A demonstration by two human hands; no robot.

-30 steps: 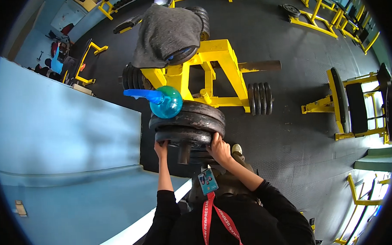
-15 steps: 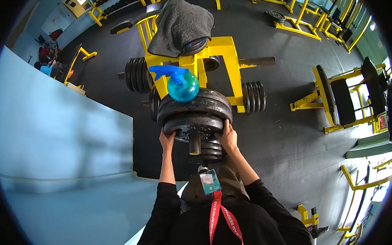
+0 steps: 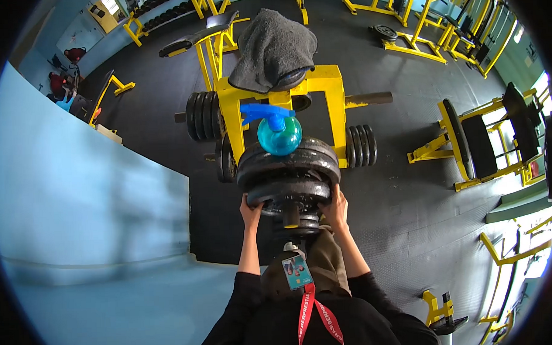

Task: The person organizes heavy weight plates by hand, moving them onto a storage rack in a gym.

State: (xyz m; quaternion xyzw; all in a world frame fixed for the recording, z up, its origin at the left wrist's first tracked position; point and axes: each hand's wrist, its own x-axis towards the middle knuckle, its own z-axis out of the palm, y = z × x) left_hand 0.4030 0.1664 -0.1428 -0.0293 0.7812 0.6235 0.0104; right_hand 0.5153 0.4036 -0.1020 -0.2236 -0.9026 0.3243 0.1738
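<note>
A black weight plate (image 3: pixel 289 189) sits on a peg (image 3: pixel 291 216) of the yellow rack (image 3: pixel 330 85), in front of larger black plates (image 3: pixel 317 154). My left hand (image 3: pixel 250 213) grips its left edge, and my right hand (image 3: pixel 335 208) grips the right edge. Both hands have their fingers partly hidden behind the rim. A blue-green spray bottle (image 3: pixel 279 134) rests above the larger plates. Over the top of the rack hangs a dark grey towel (image 3: pixel 271 48). More plates (image 3: pixel 296 223) show below the peg.
Stacked plates (image 3: pixel 202 116) hang at the rack's left and others (image 3: pixel 361 146) at its right. A light blue wall (image 3: pixel 94 191) stands close on the left. A padded yellow machine (image 3: pixel 478 142) is on the right. A person (image 3: pixel 73 102) is at the far left.
The rack, bottle and towel appear shifted right and slightly down in the view. Both hands keep their hold on the plate, which covers more of the peg's length.
</note>
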